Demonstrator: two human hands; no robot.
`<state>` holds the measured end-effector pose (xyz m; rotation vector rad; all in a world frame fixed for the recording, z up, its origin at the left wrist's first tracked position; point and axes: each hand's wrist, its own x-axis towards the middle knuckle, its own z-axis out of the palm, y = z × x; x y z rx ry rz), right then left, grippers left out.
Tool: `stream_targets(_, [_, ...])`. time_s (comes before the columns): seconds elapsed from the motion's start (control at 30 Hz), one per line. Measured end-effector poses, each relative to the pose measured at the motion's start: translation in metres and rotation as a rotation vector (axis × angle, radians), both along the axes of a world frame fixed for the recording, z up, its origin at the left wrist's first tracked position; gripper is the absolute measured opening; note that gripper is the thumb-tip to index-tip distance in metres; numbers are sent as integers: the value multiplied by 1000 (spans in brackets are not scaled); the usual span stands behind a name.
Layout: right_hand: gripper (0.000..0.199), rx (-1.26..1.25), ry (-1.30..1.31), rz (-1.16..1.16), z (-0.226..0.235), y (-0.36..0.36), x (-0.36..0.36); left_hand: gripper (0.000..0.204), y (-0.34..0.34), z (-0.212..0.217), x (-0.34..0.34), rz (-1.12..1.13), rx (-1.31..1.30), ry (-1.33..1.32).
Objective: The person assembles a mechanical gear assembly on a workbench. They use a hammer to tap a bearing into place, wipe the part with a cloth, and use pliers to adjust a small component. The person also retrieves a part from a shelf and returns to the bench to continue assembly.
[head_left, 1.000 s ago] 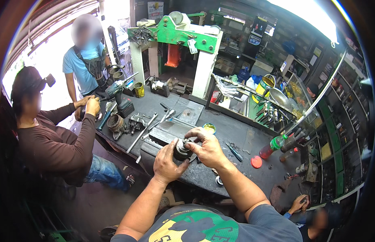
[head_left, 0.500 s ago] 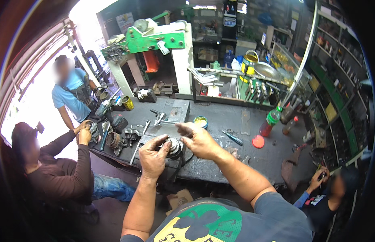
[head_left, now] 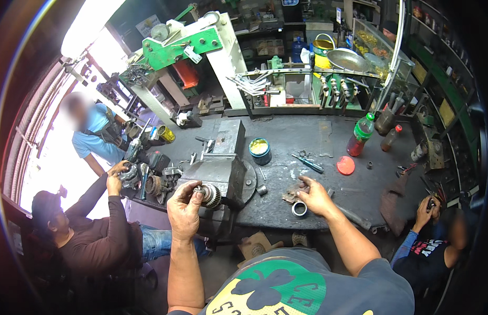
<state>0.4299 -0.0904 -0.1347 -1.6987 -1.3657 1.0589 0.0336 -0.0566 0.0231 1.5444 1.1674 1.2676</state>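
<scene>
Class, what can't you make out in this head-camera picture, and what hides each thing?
In the head view:
Underside of the toothed metal part: turned away, partly covered by the left hand.
Whether the right hand touches the crumpled scrap: they overlap.
Dark object in the lower-right co-worker's hands: too small, partly covered.
Outside the bright opening: lost in glare.

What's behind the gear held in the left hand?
Behind the gear is the bench vise; the gear and left hand cover part of it, so whatever is there cannot be seen.
</scene>
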Motion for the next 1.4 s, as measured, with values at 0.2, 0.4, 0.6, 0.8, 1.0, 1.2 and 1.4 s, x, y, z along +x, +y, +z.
stream_targets(0.2, [64, -47, 31, 4, -22, 1, 5, 31, -5, -7, 15, 53, 126, 38])
stream_targets(0.4, [45, -4, -111, 103, -11, 40, 6, 31, -1, -24, 20, 94, 121, -6])
stream_targets(0.6, [26, -19, -293, 29, -67, 142, 6, 34, -4, -56, 32, 244, 258, -78])
stream_targets(0.8, [30, -18, -409, -45, -117, 218, -16, 40, 11, -65, 44, 230, 374, -102])
stream_targets(1.0, [23, -41, -601, -21, -134, 241, -44, 43, 1, -58, 43, 321, 363, -59])
stream_targets(1.2, [24, -147, -683, 27, -127, 261, -32, 40, 3, -48, 44, 280, 363, -1])
stream_targets(1.4, [15, 113, 100, -176, -71, 235, -30, 30, 4, -53, 43, 289, 384, -38])
